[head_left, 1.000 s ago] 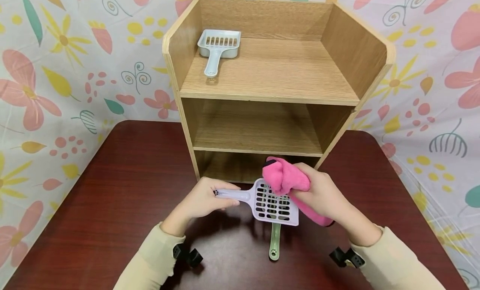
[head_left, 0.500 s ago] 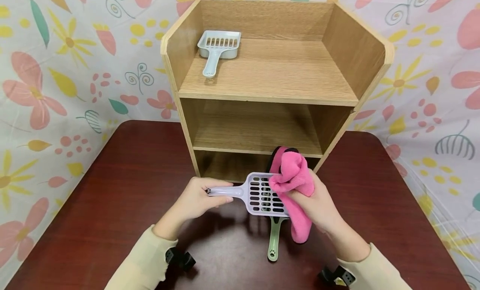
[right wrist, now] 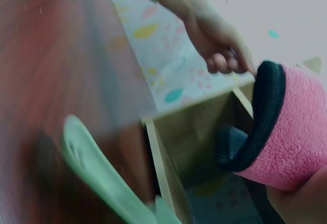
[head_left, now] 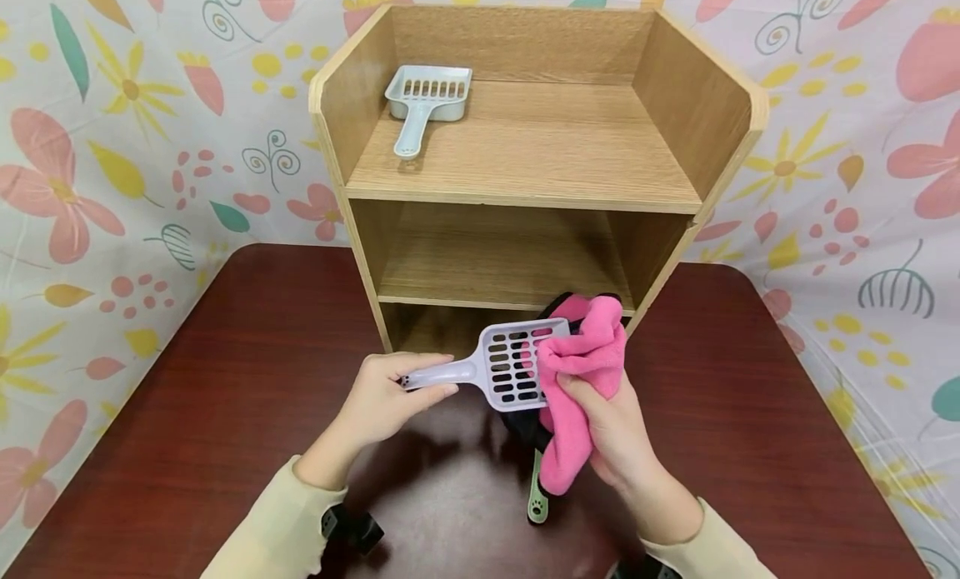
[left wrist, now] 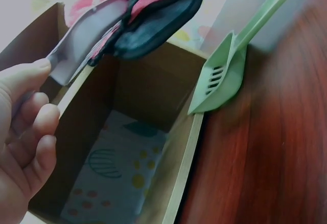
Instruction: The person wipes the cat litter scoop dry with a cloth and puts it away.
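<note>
A lavender litter scoop (head_left: 517,366) with a slotted head is held level above the table, its handle pinched between the thumb and fingers of my left hand (head_left: 386,396). My right hand (head_left: 618,429) grips a pink cloth (head_left: 581,379) with black edging, bunched over the right end of the scoop's head. Part of the cloth shows through the slots and hangs below. Beneath them a green litter scoop (left wrist: 225,70) lies at the foot of the shelf; in the head view only its handle (head_left: 537,496) shows, the rest hidden by the cloth and lavender scoop.
A wooden shelf unit (head_left: 525,196) stands on the dark red table (head_left: 187,412), right behind my hands. On its top board, at the left, a pale blue litter scoop (head_left: 415,133) rests in a matching holder (head_left: 450,111). A patterned curtain (head_left: 150,146) surrounds the table.
The lavender scoop has risen slightly and shifted left with my left hand. My right hand has turned the cloth from over the slots to the scoop's right end, with part now underneath.
</note>
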The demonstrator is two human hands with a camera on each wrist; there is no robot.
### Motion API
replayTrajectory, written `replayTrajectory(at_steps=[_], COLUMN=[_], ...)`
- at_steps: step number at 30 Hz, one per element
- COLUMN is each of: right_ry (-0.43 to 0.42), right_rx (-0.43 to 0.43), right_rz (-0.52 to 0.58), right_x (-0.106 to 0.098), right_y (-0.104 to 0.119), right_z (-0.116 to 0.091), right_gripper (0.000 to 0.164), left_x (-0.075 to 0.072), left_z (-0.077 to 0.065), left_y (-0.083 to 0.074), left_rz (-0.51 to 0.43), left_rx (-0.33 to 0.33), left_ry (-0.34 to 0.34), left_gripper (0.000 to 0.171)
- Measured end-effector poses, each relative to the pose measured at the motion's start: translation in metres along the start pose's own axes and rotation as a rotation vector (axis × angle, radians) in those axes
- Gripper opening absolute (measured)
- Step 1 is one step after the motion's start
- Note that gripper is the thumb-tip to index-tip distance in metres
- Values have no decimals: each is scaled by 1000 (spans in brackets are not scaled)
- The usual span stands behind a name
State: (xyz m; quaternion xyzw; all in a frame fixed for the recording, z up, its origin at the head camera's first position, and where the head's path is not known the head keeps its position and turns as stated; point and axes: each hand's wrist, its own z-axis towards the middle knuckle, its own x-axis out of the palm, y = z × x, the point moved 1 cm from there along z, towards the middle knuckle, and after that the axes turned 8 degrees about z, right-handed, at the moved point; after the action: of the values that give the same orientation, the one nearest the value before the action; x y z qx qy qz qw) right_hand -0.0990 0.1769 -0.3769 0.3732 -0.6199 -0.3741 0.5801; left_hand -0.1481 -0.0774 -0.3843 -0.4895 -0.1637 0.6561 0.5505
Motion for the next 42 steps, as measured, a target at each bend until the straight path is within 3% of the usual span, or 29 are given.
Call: replayTrajectory(at_steps=[9, 20, 28, 34, 42], right_ry=[-128, -219, -240, -271, -264], right_rx=[-149, -258, -312, -287, -321], right_rz=[196, 288, 330, 314, 228], right_x=[19, 33, 38, 38, 30], right_y=[-9, -21, -27, -29, -24], right_z=[-5, -7, -7, -7, -4], right_gripper=[32, 44, 47, 49, 50], left_x=[23, 44, 54, 60, 51], left_z=[-11, -19, -17, -17, -16], left_y=[-5, -13, -16, -15, -12], left_rz=[49, 61, 64, 76, 78], left_rx=[110, 122, 130, 177, 192], left_ry=[-164, -262, -279, -294, -222], left_gripper=[28, 29, 29, 29, 29])
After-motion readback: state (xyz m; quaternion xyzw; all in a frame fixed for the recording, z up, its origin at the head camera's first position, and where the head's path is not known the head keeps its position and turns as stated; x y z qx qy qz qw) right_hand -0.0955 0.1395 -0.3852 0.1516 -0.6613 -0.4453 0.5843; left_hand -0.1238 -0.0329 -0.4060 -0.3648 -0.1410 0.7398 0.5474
